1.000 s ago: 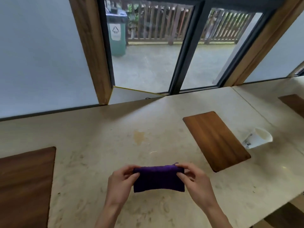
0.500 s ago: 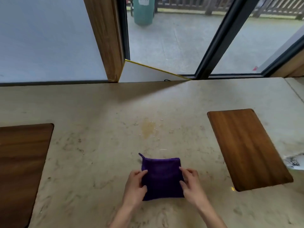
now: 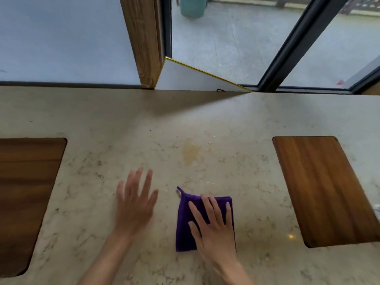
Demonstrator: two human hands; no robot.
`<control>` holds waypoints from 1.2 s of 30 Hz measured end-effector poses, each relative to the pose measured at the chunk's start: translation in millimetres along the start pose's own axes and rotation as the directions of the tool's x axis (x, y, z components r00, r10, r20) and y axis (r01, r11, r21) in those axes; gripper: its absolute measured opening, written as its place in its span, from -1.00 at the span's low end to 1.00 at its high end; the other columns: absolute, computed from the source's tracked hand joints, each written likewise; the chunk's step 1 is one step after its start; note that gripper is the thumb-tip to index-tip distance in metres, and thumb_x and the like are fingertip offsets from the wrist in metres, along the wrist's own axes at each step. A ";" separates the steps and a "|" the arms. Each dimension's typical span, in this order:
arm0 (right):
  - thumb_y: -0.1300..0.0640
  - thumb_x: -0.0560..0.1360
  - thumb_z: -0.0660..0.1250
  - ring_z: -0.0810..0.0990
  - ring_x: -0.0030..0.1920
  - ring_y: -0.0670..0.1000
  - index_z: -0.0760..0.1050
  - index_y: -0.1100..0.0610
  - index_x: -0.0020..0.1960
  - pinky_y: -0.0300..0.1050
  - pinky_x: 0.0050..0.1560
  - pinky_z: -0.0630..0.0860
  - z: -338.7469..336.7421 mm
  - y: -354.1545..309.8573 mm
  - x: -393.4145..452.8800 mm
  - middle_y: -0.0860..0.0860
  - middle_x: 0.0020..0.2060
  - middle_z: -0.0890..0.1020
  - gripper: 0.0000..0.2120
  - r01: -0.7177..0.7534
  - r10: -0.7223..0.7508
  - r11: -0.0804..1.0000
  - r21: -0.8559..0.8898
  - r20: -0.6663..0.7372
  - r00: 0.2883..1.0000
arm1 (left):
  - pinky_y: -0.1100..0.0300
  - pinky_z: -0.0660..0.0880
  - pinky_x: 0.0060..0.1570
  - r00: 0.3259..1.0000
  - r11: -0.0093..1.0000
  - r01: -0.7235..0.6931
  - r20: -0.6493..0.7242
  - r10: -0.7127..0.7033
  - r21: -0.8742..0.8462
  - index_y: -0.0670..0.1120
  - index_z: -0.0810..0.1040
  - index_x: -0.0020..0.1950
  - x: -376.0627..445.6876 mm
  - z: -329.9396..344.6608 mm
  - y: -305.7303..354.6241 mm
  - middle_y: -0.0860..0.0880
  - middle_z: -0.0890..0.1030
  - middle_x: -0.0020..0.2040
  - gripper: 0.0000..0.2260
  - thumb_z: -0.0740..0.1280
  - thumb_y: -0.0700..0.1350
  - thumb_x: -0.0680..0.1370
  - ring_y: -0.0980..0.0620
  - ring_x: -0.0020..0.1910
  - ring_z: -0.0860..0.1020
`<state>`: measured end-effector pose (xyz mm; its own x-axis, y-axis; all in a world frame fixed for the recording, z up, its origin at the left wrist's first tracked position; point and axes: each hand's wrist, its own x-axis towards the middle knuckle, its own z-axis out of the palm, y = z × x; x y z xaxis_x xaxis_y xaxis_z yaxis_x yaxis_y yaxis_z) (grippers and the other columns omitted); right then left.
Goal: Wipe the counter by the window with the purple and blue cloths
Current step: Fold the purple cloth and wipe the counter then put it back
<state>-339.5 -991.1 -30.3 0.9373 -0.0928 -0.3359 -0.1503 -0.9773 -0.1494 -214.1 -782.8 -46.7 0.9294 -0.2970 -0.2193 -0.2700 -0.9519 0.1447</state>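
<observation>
A folded purple cloth (image 3: 185,225) lies flat on the beige marble counter (image 3: 102,124) near its front edge, a small hanging loop at its far left corner. My right hand (image 3: 211,229) rests palm down on the cloth with fingers spread, pressing it to the counter. My left hand (image 3: 134,204) is to the left of the cloth, flat and open, fingers apart, holding nothing; whether it touches the counter I cannot tell. A yellowish stain (image 3: 191,154) with small wet droplets marks the counter just beyond the cloth. No blue cloth is in view.
Two dark wooden inlays sit in the counter, one at the left (image 3: 26,198) and one at the right (image 3: 327,188). The window (image 3: 236,38) and a wooden post (image 3: 144,42) stand behind the counter's far edge. A white object (image 3: 378,211) peeks in at the right edge.
The cloth went from being held up in both hands to lying flat. My left hand has let go and moved left; my right hand now lies flat on top. The view tilted down and closer.
</observation>
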 end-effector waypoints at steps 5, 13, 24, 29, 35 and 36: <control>-0.27 0.65 -0.13 0.14 0.60 0.13 0.29 -0.10 0.57 0.35 0.50 0.03 36.0 7.2 -1.1 0.03 0.58 0.31 -0.41 0.040 -0.039 0.996 -0.086 0.009 0.999 | -0.18 0.02 0.60 0.992 0.993 0.114 -0.053 -0.115 -0.021 0.19 -0.05 0.64 27.5 25.0 -38.4 0.01 0.04 0.68 -0.49 -0.17 0.18 0.67 -0.05 0.66 -0.01; -0.35 0.61 -0.05 0.21 0.60 0.12 0.19 -0.18 0.59 0.40 0.51 0.13 34.7 28.1 18.9 -0.02 0.60 0.25 -0.40 0.092 -0.097 0.992 -0.084 -0.054 0.994 | -0.13 0.01 0.60 0.991 0.995 0.092 -0.102 -0.089 0.025 0.19 -0.06 0.64 27.4 40.2 -43.8 0.02 0.04 0.68 -0.47 -0.09 0.17 0.66 -0.05 0.66 0.04; -0.40 0.59 -0.22 -0.16 0.67 0.05 -0.24 -0.36 0.58 0.38 0.60 -0.17 -38.7 48.0 247.4 -0.14 0.67 -0.12 -0.41 0.054 -0.062 0.997 -0.048 -0.168 0.984 | -0.14 0.04 0.59 0.990 0.994 0.104 -0.101 -0.100 0.036 0.19 0.03 0.64 33.2 44.5 -46.0 0.03 0.09 0.68 -0.45 -0.08 0.21 0.63 -0.05 0.65 0.10; -0.42 0.58 -0.20 -0.11 0.67 0.11 -0.18 -0.40 0.57 0.49 0.54 -0.19 -56.4 20.5 308.9 -0.15 0.67 -0.05 -0.43 0.115 -0.120 0.993 -0.038 -0.186 0.975 | -0.15 0.07 0.58 0.989 0.994 0.109 -0.105 -0.106 0.020 0.22 0.04 0.63 34.9 45.4 -46.2 0.06 0.09 0.68 -0.45 -0.10 0.23 0.62 -0.03 0.65 0.11; -0.42 0.59 -0.14 -0.12 0.67 0.13 -0.12 -0.39 0.58 0.59 0.49 -0.16 -49.6 6.7 289.0 -0.13 0.67 -0.04 -0.43 0.139 -0.146 0.989 -0.050 -0.194 0.970 | -0.08 -0.04 0.60 0.987 0.991 0.118 -0.115 -0.110 0.057 0.23 0.04 0.63 35.1 47.2 -48.4 0.09 0.03 0.68 -0.45 -0.10 0.23 0.62 0.01 0.66 0.04; -0.41 0.59 -0.13 -0.12 0.67 0.13 -0.11 -0.38 0.59 0.59 0.49 -0.14 -43.8 4.7 271.9 -0.12 0.67 -0.04 -0.42 0.151 -0.159 0.987 -0.056 -0.193 0.968 | -0.08 -0.03 0.60 0.987 0.991 0.120 -0.115 -0.113 0.055 0.23 0.04 0.62 35.2 46.9 -48.3 0.09 0.04 0.68 -0.46 -0.10 0.23 0.62 0.01 0.66 0.05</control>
<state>-71.6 -1029.2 -81.6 0.9921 0.0289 -0.1220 0.0109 -0.9892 -0.1459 -180.1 -750.8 -106.7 0.9766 -0.1770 -0.1220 -0.1702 -0.9833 0.0646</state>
